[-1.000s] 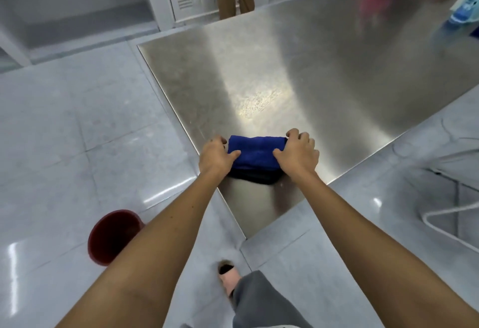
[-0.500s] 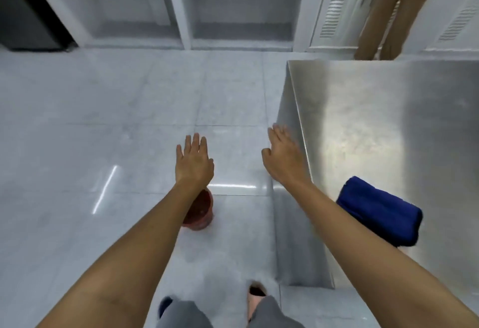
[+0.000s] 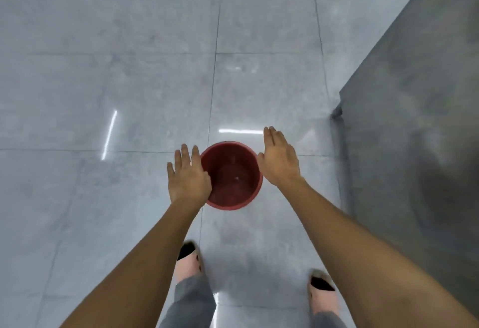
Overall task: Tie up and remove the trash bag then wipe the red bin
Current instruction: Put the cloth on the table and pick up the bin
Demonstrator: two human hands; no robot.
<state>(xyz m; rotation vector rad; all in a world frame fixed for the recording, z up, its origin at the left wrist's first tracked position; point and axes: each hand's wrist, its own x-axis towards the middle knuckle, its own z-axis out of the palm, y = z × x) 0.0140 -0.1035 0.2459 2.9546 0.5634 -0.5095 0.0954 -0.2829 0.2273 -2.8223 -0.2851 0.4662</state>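
Observation:
The red bin [image 3: 233, 180] stands upright on the grey tiled floor, seen from above, with no bag in it. My left hand [image 3: 187, 175] hovers open at the bin's left rim, fingers spread, its thumb side overlapping the rim. My right hand [image 3: 278, 160] is open at the right rim, palm facing the bin. Whether either hand touches the bin I cannot tell. No trash bag and no cloth are in view.
The steel table's side panel [image 3: 414, 120] rises at the right, its corner foot [image 3: 337, 113] near the bin. My two feet in pink slippers [image 3: 187, 265] stand just behind the bin. Glossy floor tiles [image 3: 103, 68] spread to the left and ahead.
My hands let go of the blue cloth on the table, and my view swung down to the floor. Both open hands have come down to either side of the red bin.

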